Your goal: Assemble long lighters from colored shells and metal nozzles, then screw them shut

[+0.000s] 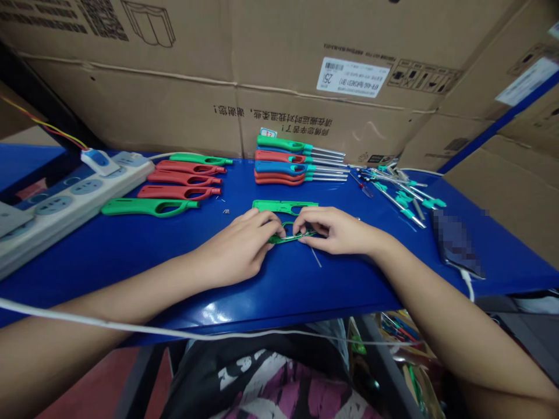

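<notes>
Both left hand (251,241) and right hand (336,230) pinch a green casing (276,239).
Probably light, stiff; hold ends at nine and three o'clock.

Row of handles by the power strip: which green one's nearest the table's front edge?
The front green handle; three red handles lie between it and the other green handle at the back.

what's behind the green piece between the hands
Another green piece lies just behind it, and farther back a stack of coloured handles. Anything beneath the right hand is covered and can't be seen.
</notes>
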Demonstrator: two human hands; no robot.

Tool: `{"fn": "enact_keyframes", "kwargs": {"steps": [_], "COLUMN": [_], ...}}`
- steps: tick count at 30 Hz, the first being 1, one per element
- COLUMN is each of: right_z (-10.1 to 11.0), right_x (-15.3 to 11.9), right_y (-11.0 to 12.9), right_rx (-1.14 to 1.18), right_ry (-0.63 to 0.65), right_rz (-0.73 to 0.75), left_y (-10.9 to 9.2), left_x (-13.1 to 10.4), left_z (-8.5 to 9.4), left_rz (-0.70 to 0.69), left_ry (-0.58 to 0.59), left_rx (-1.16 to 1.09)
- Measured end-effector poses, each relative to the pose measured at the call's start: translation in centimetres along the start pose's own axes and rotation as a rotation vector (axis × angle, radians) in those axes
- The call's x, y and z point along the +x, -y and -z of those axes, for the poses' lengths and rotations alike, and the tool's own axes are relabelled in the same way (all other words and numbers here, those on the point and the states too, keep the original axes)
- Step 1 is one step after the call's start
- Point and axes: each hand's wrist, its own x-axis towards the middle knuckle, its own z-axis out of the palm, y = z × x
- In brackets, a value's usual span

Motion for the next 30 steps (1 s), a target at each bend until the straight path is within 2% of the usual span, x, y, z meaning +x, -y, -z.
{"fn": "enact_keyframes", "kwargs": {"steps": [15,24,30], "right_z": [0.06,0.27,0.26], "right_x": [-0.1,-0.2,-0.23], "right_y": [-0.14,0.27,0.0], "right_rx": [0.024,-0.081,0.027], "right_ry": [-0.005,-0.029,-0.05], "right_rz": [0.011,0.028,0.052], "left_y": [-0.08,-0.62,-0.5], "left_x": [-0.27,-0.42,-0.34], "left_z": [0.35,0.2,0.07], "left_rz": [-0.171,-0.123,-0.097], "left_ry": [-0.035,-0.05,-0.071], "left_rx": [0.335,0.338,0.299]}}
